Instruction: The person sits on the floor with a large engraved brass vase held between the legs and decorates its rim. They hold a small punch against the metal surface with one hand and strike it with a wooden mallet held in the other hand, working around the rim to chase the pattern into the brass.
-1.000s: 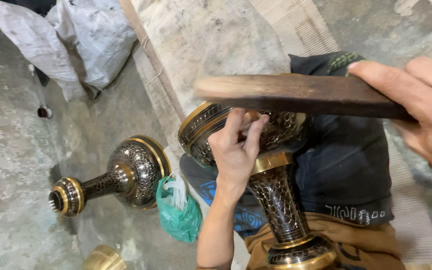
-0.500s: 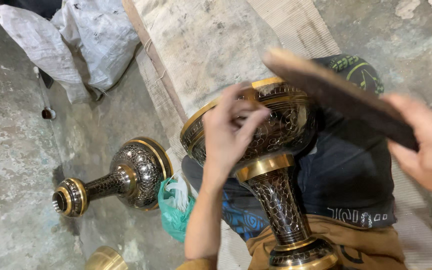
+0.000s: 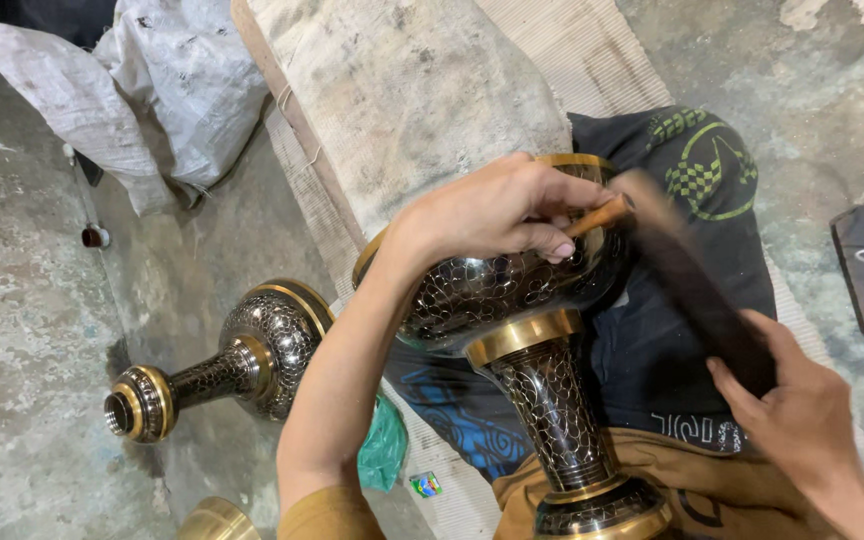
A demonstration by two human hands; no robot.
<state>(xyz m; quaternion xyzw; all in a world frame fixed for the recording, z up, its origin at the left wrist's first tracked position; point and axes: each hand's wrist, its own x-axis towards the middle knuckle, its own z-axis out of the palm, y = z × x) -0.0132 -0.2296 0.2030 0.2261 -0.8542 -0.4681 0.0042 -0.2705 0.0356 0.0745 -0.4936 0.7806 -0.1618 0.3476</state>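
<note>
Second engraved vase (image 3: 222,370) on floor, white sacks (image 3: 142,80) behind.

One camera on the person's head looks steeply down, close over their lap and the concrete floor (image 3: 32,330) beside it.

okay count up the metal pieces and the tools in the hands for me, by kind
Engraved black-and-brass vases: 2 (held one, lying one)
Plain brass piece at the bottom edge: 1
Small chisel-like tool in the left hand: 1
Dark wooden bat in the right hand: 1
Total: 5
</note>
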